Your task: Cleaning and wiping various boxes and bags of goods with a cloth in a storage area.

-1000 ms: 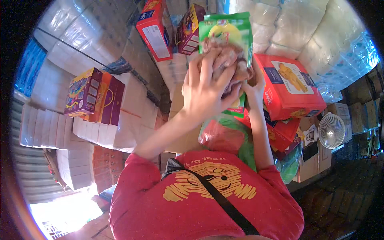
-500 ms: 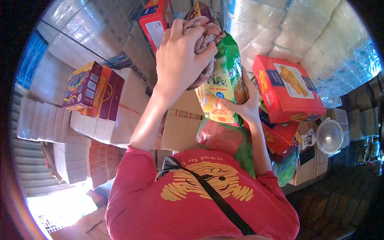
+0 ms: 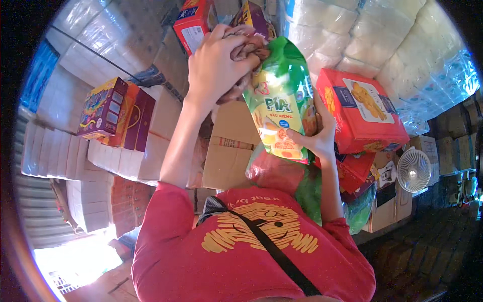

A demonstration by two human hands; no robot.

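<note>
My right hand (image 3: 322, 132) grips the lower right side of a glossy green and yellow pastry packet (image 3: 282, 103), thumb across its front. The packet is tilted, its printed face toward me. Bunched up in my left hand (image 3: 217, 70) is a brownish-pink cloth (image 3: 245, 50), with my fingers closed over it. This cloth is beside the packet's upper left edge; whether it touches cannot be made out. Below the packet lies crumpled red and green plastic (image 3: 274, 168), partly hidden by it.
Red cookie boxes (image 3: 362, 113) are stacked at my right, near a white fan (image 3: 414, 170). Purple and orange boxes (image 3: 103, 108) stand on white packs at left. A cardboard carton (image 3: 227, 163) sits below my hands. Wrapped tissue bundles (image 3: 347, 30) line the back.
My left hand has moved slightly left with the cloth, off the packet's front, uncovering more of its print. The packet in my right hand has shifted a little to the right.
</note>
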